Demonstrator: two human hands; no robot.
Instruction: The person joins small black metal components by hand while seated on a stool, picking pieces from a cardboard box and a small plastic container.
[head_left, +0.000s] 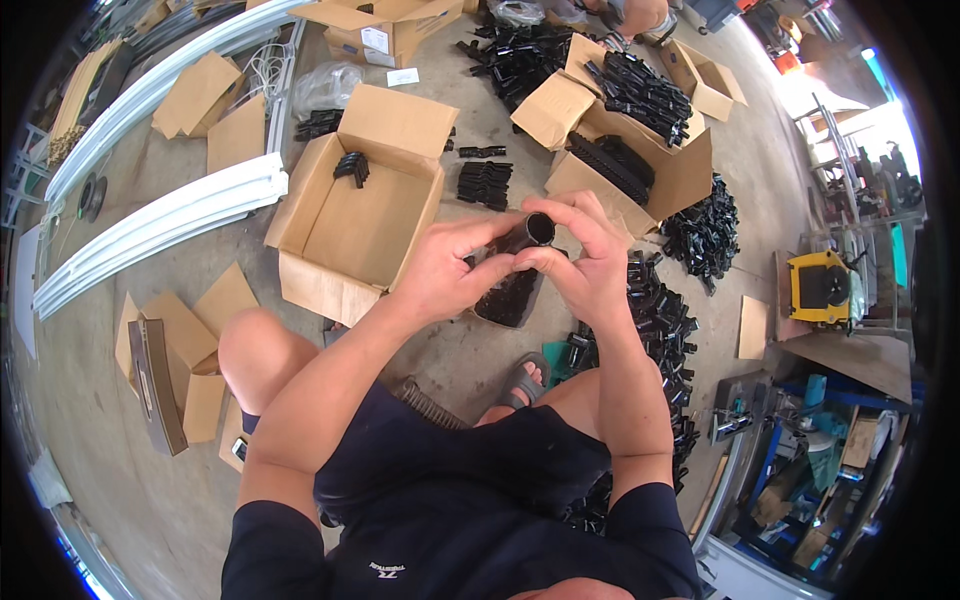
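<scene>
A short black tube is held up in front of me, its round open end facing me. The fingers and thumb of my left hand close around its left side. My right hand grips it from the right, thumb and fingers curled about the open end. Below my hands stands a dark container, partly hidden by them; its contents are too dark to tell. Beyond my left hand a stack of black tube-like parts lies on the floor, with one single black part just behind it.
An open cardboard box at the left holds a few black parts. Another box at the right holds rows of them. Loose piles lie beside my right leg. White metal profiles stretch along the left. Another person is at the far edge.
</scene>
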